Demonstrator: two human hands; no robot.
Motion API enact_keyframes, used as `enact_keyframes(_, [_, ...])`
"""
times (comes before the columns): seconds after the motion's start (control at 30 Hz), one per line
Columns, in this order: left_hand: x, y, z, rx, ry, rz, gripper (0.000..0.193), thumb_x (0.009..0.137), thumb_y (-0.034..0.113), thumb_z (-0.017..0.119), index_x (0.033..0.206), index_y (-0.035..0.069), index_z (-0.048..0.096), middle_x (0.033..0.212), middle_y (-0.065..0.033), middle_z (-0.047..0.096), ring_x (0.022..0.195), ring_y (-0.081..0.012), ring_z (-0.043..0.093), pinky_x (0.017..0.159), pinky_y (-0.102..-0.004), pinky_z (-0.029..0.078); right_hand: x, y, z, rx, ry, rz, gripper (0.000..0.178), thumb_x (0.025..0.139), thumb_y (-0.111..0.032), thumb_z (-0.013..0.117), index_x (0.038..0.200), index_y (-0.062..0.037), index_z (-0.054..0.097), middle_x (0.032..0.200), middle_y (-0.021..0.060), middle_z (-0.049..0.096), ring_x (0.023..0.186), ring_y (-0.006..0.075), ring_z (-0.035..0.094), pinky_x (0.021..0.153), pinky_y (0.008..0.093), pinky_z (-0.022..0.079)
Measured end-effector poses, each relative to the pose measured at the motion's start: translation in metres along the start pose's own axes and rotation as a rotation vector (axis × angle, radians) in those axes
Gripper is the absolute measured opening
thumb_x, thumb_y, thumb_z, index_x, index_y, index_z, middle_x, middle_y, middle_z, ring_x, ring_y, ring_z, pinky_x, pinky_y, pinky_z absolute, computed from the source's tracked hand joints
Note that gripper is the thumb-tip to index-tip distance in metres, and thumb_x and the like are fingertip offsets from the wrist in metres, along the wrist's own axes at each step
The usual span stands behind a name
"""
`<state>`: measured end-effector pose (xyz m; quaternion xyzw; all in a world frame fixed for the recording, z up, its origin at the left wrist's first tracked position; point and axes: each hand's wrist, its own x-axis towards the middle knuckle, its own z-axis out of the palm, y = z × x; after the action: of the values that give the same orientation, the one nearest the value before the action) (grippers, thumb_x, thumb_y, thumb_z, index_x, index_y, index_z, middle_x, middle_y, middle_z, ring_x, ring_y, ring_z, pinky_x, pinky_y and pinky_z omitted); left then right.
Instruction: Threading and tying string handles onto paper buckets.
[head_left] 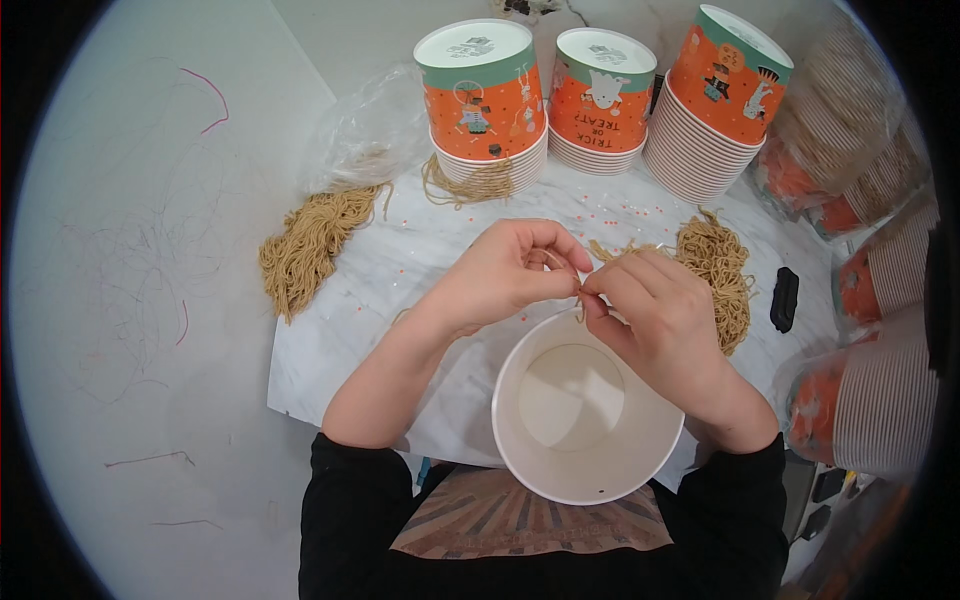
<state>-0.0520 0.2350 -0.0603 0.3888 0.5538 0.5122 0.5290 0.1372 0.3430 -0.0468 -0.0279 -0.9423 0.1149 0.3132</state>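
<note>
My left hand (515,268) and my right hand (650,305) meet with pinched fingertips just above the far rim of a white paper bucket (535,455). Between them they grip a tan cord (581,311), a short end of which hangs below the fingers. Most of that cord is hidden by the hands. The bucket stands open side up against my front, with a small dark hole near its rim on my side. Behind my right hand lies a bundle of tan cords (722,262).
Stacks of upside-down orange and green buckets (484,100) line the back of the marble-patterned table (320,370). More tan cords (310,240) lie at the left beside a clear plastic bag (380,130). A black object (785,300) rests at right, near bagged bucket stacks (885,390).
</note>
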Motion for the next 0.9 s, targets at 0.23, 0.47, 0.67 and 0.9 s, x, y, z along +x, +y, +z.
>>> enact_keyframes(0.23, [-0.011, 0.019, -0.001, 0.152, 0.013, -0.021, 0.017, 0.081, 0.001, 0.07, 0.098, -0.001, 0.073, 0.088, -0.003, 0.072, 0.077, -0.0063, 0.063, 0.069, -0.0223, 0.051, 0.001, 0.003, 0.003, -0.002, 0.023, -0.124, 0.019, 0.072, -0.008, 0.077, 0.084, -0.0071, 0.062, 0.078, 0.0035, 0.058, 0.072, 0.022, 0.062, 0.063, 0.0364, 0.05])
enact_keyframes(0.47, [-0.011, 0.013, 0.008, 0.272, 0.115, 0.141, 0.009, 0.08, 0.002, 0.07, 0.089, 0.001, 0.07, 0.083, -0.0003, 0.071, 0.064, -0.0029, 0.054, 0.057, -0.022, 0.042, 0.002, 0.003, 0.005, 0.005, 0.022, -0.167, 0.022, 0.07, -0.008, 0.077, 0.086, -0.007, 0.062, 0.078, 0.0034, 0.056, 0.071, 0.0211, 0.061, 0.062, 0.0357, 0.049])
enact_keyframes(0.67, [-0.014, 0.015, 0.022, 0.327, 0.267, 0.226, 0.009, 0.084, 0.0, 0.068, 0.091, 0.005, 0.069, 0.074, 0.0112, 0.055, 0.058, 0.0039, 0.03, 0.052, -0.0185, 0.026, 0.004, 0.007, 0.002, 0.112, 0.057, -0.045, 0.019, 0.075, -0.004, 0.076, 0.089, -0.0065, 0.064, 0.079, 0.0058, 0.061, 0.07, 0.0236, 0.065, 0.059, 0.0365, 0.052])
enact_keyframes(0.9, [-0.009, 0.007, 0.032, 0.229, 0.291, 0.345, 0.011, 0.087, -0.002, 0.067, 0.097, 0.004, 0.067, 0.081, 0.0107, 0.058, 0.059, 0.0036, 0.027, 0.054, -0.0173, 0.027, 0.009, 0.01, -0.014, 0.45, -0.002, 0.211, 0.014, 0.082, 0.002, 0.072, 0.094, 0.0009, 0.064, 0.085, 0.0108, 0.066, 0.076, 0.0225, 0.071, 0.068, 0.0317, 0.057])
